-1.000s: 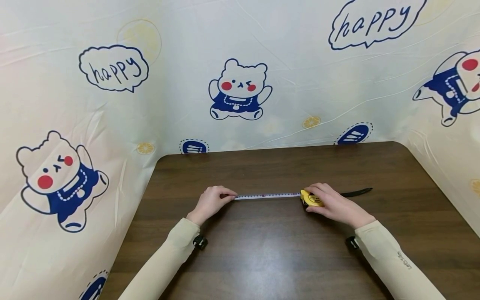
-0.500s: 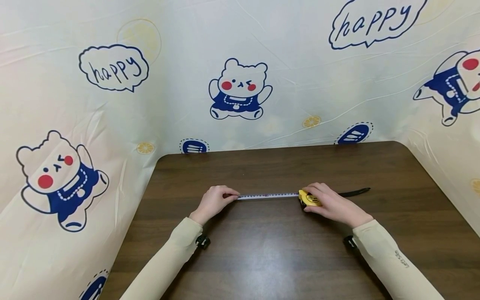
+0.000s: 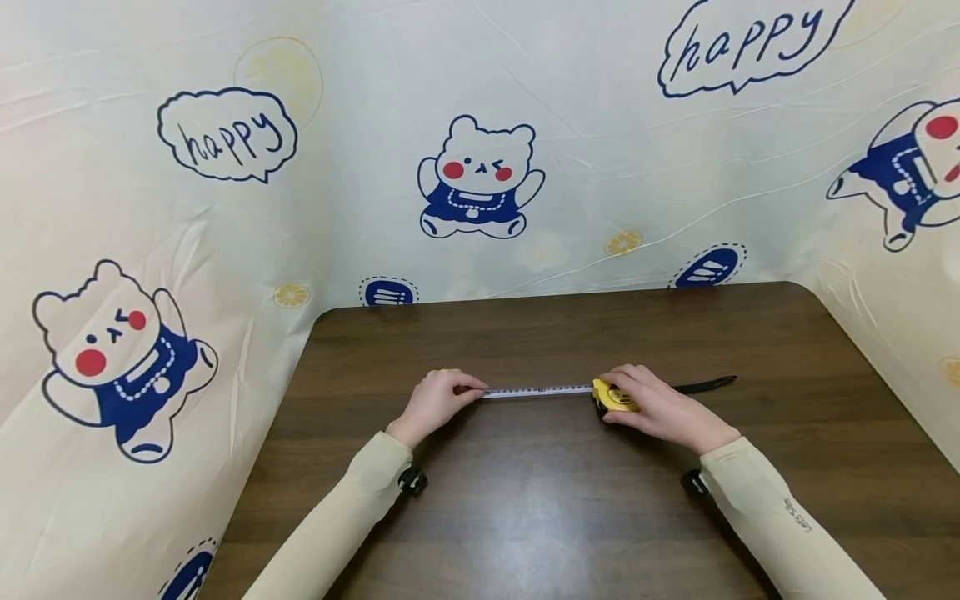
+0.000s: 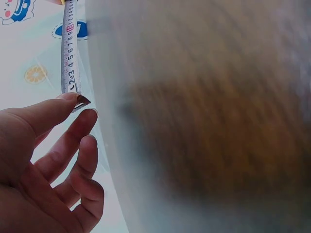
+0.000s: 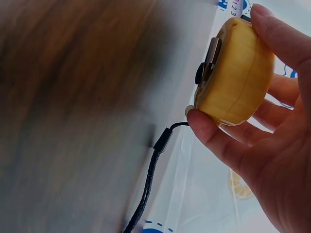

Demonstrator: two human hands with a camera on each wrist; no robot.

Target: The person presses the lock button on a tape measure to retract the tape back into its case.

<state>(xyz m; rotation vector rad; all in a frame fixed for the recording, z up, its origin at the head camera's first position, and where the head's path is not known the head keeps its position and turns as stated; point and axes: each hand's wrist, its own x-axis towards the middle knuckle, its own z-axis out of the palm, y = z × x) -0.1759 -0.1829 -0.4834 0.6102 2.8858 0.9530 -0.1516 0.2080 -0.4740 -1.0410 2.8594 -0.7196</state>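
A yellow tape measure (image 3: 615, 396) is in my right hand (image 3: 663, 408), gripped by its case between thumb and fingers. From its left side a stretch of white measuring blade (image 3: 536, 391) runs out straight to my left hand (image 3: 437, 402). Thumb and forefinger of that hand pinch the blade's end, where the metal hook (image 4: 81, 102) pokes out in the left wrist view; the other fingers are loosely bent. In the right wrist view the yellow case (image 5: 238, 73) shows a metal belt clip, and a black wrist strap (image 5: 150, 170) trails from it.
Under both hands lies a dark brown wooden table (image 3: 525, 483). A pale curtain (image 3: 585, 150) printed with cartoon bears and lemon slices stands behind the table and along its sides.
Both hands have moved closer together, the left one to the right and the right one slightly left. The exposed blade between them is shorter than before.
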